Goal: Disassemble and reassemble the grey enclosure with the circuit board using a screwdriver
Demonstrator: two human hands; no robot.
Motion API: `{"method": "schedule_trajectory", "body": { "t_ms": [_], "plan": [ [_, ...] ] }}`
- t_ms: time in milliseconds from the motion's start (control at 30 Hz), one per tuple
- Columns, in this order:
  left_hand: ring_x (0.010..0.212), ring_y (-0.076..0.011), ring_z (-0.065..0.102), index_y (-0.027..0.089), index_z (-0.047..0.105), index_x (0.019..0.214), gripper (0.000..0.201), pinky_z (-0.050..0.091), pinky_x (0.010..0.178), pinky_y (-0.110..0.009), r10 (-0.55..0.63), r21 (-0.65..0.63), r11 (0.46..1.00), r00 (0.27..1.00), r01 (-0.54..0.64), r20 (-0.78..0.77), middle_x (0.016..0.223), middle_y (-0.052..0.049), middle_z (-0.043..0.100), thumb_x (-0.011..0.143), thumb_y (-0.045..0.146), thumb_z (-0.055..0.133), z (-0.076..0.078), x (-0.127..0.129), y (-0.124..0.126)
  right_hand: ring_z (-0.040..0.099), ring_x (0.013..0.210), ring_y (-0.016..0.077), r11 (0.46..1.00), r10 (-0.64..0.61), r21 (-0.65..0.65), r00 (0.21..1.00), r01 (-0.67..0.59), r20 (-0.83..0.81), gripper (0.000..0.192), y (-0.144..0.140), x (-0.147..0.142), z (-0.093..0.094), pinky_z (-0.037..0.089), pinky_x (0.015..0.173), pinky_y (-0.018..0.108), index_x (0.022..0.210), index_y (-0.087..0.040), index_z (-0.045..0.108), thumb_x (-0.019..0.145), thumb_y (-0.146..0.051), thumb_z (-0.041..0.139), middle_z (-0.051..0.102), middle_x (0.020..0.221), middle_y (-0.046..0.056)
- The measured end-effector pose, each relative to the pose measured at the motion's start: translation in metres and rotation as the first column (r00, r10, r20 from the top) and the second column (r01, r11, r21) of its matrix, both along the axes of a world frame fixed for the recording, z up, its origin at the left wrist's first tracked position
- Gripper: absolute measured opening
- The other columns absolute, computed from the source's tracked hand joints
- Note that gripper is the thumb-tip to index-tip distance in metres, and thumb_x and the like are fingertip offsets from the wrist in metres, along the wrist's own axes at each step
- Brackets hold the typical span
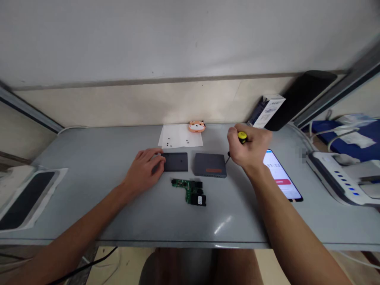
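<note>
Left hand (146, 165): we rest it open on the dark cover plate (175, 161).
Right hand (248, 147): we grip the screwdriver (241, 139), right of the grey case (210, 165).

Grey surface (103, 198) carries: dark cover (175, 162), grey case (210, 165), circuit board (190, 190), paper (180, 136) with screws, phone (282, 176).

Two bare, sleeveless forearms (89, 221)

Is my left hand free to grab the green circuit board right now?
Probably yes: the left hand rests on the dark cover plate, holding nothing, and the circuit board lies uncovered just beside it.
</note>
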State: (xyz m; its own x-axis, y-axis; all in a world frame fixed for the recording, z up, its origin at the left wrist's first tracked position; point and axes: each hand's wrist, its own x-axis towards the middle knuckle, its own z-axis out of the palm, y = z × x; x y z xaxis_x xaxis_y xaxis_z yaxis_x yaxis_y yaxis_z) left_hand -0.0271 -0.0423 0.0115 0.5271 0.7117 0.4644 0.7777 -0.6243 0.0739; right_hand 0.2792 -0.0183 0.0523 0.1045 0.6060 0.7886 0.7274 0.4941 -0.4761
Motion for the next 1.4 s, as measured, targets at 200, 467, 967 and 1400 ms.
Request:
{"method": "schedule_trajectory", "body": {
  "t_ms": [200, 467, 967, 1400],
  "plan": [
    [0.115, -0.0225, 0.071, 0.022, 0.071, 0.115, 0.022, 0.044, 0.103, -0.04, -0.253, 0.011, 0.967, 0.967, 0.254, -0.032, 0.127, -0.009, 0.075, 0.107, 0.023, 0.051, 0.013, 0.041, 0.0, 0.022, 0.045, 0.0089, 0.985, 0.0, 0.174, 1.0, -0.001, 0.005, 0.04, -0.002, 0.003, 0.002, 0.02, 0.049, 0.032, 0.056, -0.024, 0.023, 0.082, -0.017, 0.053, 0.022, 0.05, -0.005],
    [0.131, -0.0238, 0.065, 0.023, 0.068, 0.136, 0.037, 0.037, 0.114, -0.044, -0.442, -0.2, 0.884, 0.894, 0.422, -0.07, 0.143, -0.009, 0.071, 0.113, 0.032, 0.04, 0.008, 0.069, 0.009, 0.031, 0.042, 0.0092, 0.976, -0.023, 0.215, 0.997, 0.038, -0.069, 0.039, -0.003, 0.006, 0.002, 0.021, 0.048, 0.032, 0.053, -0.023, 0.033, 0.087, -0.015, 0.05, 0.033, 0.044, -0.005],
    [0.133, -0.0262, 0.061, 0.023, 0.064, 0.144, 0.04, 0.041, 0.111, -0.045, -0.375, -0.248, 0.903, 0.925, 0.35, -0.06, 0.144, -0.011, 0.068, 0.109, 0.024, 0.044, 0.0, 0.074, 0.015, 0.033, 0.043, 0.0094, 0.977, 0.063, 0.214, 0.982, -0.024, -0.177, 0.041, -0.006, -0.006, -0.008, 0.023, 0.048, 0.032, 0.054, -0.023, 0.036, 0.092, -0.019, 0.051, 0.038, 0.046, -0.004],
    [0.124, -0.0273, 0.063, 0.024, 0.07, 0.127, 0.031, 0.045, 0.108, -0.049, -0.022, -0.179, 0.983, 0.996, 0.036, 0.082, 0.133, -0.011, 0.069, 0.107, 0.028, 0.047, 0.008, 0.015, 0.02, 0.036, 0.044, 0.0094, 0.967, 0.224, -0.019, 0.887, -0.253, -0.405, 0.04, -0.019, -0.025, -0.002, 0.025, 0.047, 0.029, 0.048, -0.022, 0.043, 0.086, -0.017, 0.05, 0.038, 0.044, -0.004]
  ]
}}
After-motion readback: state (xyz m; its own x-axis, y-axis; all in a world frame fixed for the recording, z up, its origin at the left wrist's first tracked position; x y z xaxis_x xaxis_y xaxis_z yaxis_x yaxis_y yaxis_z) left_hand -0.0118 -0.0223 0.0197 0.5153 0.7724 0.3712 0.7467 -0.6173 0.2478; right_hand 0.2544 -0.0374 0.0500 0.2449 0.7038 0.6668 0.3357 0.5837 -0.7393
